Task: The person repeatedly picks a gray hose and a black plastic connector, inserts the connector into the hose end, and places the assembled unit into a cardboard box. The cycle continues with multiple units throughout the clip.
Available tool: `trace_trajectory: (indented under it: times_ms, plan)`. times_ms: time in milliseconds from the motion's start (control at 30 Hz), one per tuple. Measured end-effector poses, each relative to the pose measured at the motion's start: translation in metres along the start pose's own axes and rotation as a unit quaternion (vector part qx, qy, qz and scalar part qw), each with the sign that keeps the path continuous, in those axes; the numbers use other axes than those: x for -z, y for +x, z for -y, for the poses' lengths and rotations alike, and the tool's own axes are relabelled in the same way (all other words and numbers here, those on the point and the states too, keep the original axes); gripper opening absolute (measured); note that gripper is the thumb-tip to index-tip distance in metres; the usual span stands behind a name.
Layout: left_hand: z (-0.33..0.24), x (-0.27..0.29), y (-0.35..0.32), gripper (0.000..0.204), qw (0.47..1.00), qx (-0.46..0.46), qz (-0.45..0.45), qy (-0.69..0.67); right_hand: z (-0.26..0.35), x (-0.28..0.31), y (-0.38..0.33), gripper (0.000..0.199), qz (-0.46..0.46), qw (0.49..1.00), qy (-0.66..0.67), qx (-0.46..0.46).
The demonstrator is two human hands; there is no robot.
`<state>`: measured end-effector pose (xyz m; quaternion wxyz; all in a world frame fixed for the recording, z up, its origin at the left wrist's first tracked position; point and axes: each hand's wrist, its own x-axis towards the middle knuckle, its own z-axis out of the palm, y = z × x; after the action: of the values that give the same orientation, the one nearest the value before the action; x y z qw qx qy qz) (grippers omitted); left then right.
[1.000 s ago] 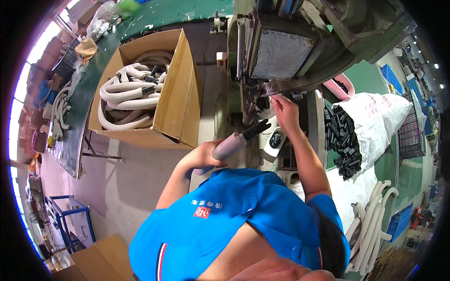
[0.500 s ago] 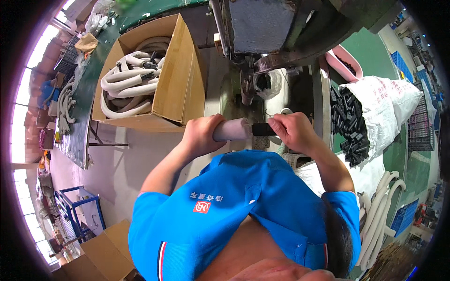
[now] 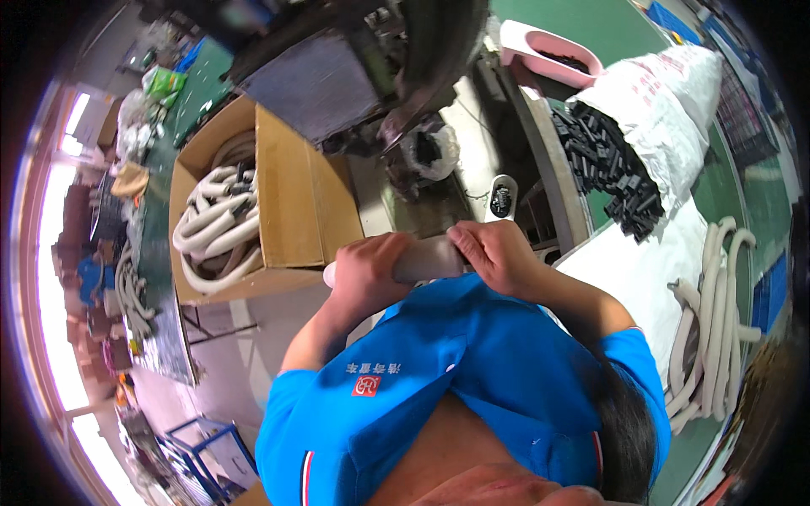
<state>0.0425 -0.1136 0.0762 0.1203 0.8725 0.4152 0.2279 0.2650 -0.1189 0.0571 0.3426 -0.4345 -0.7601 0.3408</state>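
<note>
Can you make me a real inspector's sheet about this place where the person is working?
Surface: green tabletop on the right, partly covered by a flat white sheet.
Job's things: pale grey, cylindrical, foam-like tube, held crosswise before the blue cloth shirt.
Clutter: small black plastic pieces heaped at the mouth of a white woven sack; pink plastic tub beyond.
Hands: left hand wrapped around the tube; right hand closed at its right end, hiding that end.
Cables: nothing seen for certain.
Surroundings: dark metal machine ahead; brown cardboard box holding pale curved tubes, ahead to the left.
</note>
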Motion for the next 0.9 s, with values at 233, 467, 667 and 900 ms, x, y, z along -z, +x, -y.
trace_trajectory:
  times_ms: [233,467,667,900]
  plan:
    - [0.066,0.034,-0.035,0.022,0.724,0.207,-0.381,-0.537,-0.067,0.037,-0.039,0.023,-0.359,0.851,0.361,-0.132]
    - [0.108,-0.089,-0.054,0.029,0.520,0.363,-0.300,-0.713,-0.066,-0.012,-0.064,0.076,-0.194,0.703,0.651,-0.210]
    - [0.093,-0.177,-0.011,0.057,0.827,0.299,0.217,-0.424,-0.088,-0.034,-0.049,0.038,-0.055,0.846,0.525,-0.076]
    - [-0.051,-0.057,0.126,0.084,0.749,-0.183,0.044,-0.636,-0.074,-0.038,-0.057,0.033,0.091,0.922,0.370,-0.068]
